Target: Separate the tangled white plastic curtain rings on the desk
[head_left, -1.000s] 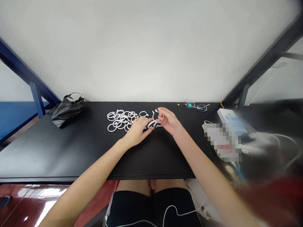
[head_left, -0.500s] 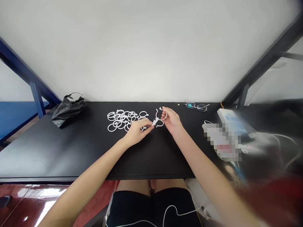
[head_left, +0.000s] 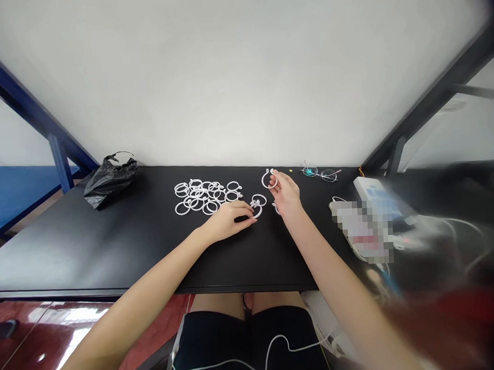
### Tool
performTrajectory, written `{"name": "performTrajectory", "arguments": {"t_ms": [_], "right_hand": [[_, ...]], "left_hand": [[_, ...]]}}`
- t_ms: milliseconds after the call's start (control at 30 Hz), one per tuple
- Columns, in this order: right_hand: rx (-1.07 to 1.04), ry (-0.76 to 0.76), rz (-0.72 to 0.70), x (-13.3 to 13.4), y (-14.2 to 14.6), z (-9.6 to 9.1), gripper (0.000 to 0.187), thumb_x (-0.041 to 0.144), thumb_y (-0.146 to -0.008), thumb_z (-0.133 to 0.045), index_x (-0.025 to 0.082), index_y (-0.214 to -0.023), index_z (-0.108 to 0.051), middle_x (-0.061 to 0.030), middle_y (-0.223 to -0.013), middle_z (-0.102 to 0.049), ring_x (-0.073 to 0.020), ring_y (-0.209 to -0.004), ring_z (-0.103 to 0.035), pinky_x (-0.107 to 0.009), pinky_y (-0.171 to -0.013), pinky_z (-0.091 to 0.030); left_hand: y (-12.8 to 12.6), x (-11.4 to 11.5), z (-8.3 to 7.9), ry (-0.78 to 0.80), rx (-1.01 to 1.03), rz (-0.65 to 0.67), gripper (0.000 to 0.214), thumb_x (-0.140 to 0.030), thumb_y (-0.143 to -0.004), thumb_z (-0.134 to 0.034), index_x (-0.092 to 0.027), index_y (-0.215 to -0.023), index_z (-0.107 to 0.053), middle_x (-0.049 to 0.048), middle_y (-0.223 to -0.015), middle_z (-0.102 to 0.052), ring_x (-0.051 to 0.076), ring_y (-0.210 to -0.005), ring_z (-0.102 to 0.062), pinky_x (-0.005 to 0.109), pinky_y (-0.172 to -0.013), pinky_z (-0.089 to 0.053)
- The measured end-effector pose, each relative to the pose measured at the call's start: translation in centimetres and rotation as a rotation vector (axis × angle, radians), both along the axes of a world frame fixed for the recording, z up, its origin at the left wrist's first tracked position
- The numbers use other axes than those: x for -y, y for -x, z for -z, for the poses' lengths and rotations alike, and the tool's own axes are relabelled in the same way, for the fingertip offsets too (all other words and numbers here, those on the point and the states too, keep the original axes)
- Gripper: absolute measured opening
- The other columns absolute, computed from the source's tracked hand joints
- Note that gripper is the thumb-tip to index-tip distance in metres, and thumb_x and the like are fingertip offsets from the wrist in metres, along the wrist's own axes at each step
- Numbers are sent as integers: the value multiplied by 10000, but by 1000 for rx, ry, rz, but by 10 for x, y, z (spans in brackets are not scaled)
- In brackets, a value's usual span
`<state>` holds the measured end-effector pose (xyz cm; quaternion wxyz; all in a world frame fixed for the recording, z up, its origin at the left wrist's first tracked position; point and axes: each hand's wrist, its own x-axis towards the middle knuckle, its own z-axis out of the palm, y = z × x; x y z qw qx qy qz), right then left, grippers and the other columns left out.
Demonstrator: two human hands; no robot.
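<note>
My right hand [head_left: 287,194] pinches a white plastic ring [head_left: 263,181] with small knobs at its gap, held up off the desk. Between the thumb and fingers of my left hand [head_left: 231,219] is a second white ring [head_left: 259,212], low over the desk. Touching or overlapping it is another white ring [head_left: 264,197]; whether the two are linked I cannot tell. Part of one more white ring [head_left: 276,207] shows beside my right wrist, mostly hidden. Left of my hands lies a loose pile of several white rings [head_left: 197,204], overlapping one another.
A crumpled black plastic bag [head_left: 111,181] sits on the black desk [head_left: 152,247] at the left. Eyeglasses [head_left: 328,175] lie at the back right. A blurred-out phone-like object [head_left: 360,232], a white box [head_left: 371,191] and cables [head_left: 446,221] are at the right.
The white rings between my hands have come apart. My right hand has moved slightly right with one, while my left hand has shifted a little lower and right with another.
</note>
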<state>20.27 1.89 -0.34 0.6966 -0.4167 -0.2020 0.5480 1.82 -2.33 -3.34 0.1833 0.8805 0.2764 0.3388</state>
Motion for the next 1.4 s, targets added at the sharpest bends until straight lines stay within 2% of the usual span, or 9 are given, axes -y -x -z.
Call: {"name": "performTrajectory", "arguments": {"t_ms": [133, 300, 500, 700, 833, 1033, 1133, 1267, 1400], "right_hand": [[99, -82, 30, -2, -2, 0, 205, 194, -629, -812, 177, -767, -662, 0, -761, -745, -82, -686, -649, -167, -595, -489], [218, -162, 16, -1, -3, 2, 418, 226, -588, -831, 204, -960, -639, 2, -825, -751, -112, -729, -668, -197, -595, -496], [327, -199, -213, 4, 3, 4, 384, 280, -625, -817, 199, -982, -700, -17, -841, -749, -135, -762, -686, -269, -732, -560], [422, -214, -483, 15, 13, 3, 334, 417, -700, -786, 184, -937, -757, -42, -807, -748, -120, -681, -639, -236, -607, -525], [510, -268, -635, 18, 14, 3, 338, 453, -752, -745, 192, -964, -770, -51, -804, -739, -133, -711, -624, -203, -512, -450], [483, -307, -742, 17, 12, 5, 347, 465, -798, -706, 209, -1026, -764, -37, -796, -712, -123, -690, -607, -218, -540, -448], [466, -295, -789, 17, 13, 7, 355, 466, -801, -706, 204, -1035, -762, -35, -790, -701, -113, -672, -586, -221, -546, -448], [486, -292, -745, 17, 16, 10, 374, 491, -783, -713, 197, -1008, -768, -25, -761, -679, -103, -644, -561, -220, -537, -455], [511, -305, -709, 17, 17, 10, 394, 531, -757, -717, 188, -941, -776, 7, -646, -619, -87, -561, -523, -219, -510, -454]], "left_hand": [[-1, -1, 0, -26, -104, 39, 160, -283, -908, -606, -168, -891, -716, 87, -1011, -715, 198, -920, -672, 333, -840, -528], [-1, -2, 2, -45, -146, 37, 137, -283, -899, -620, -180, -903, -709, 77, -1024, -723, 212, -951, -667, 377, -900, -494], [-1, -3, 3, -118, -91, -76, 186, -344, -876, -649, -200, -994, -652, 94, -1130, -664, 245, -1096, -597, 440, -1002, -439], [0, -1, -2, -124, 176, -311, 344, -347, -837, -694, -201, -1086, -509, 132, -1210, -587, 269, -1182, -540, 468, -993, -450], [2, 0, -6, 43, 280, -309, 456, -348, -841, -695, -218, -1215, -469, 127, -1275, -577, 261, -1205, -546, 474, -1035, -426], [2, -8, -3, 482, 628, -99, 540, -350, -810, -731, -237, -1225, -405, 109, -1223, -625, 211, -1067, -650, 440, -992, -485], [3, -12, -2, 623, 669, -50, 593, -327, -741, -796, -220, -1206, -444, 89, -1135, -663, 202, -1013, -673, 419, -972, -502], [4, -13, -5, 665, 655, -62, 535, -345, -733, -797, -187, -1174, -538, 86, -1071, -691, 200, -965, -682, 392, -922, -527], [4, -14, -8, 628, 603, -125, 423, -447, -784, -726, -166, -1083, -625, 86, -1017, -696, 182, -855, -673, 324, -739, -560]]}}
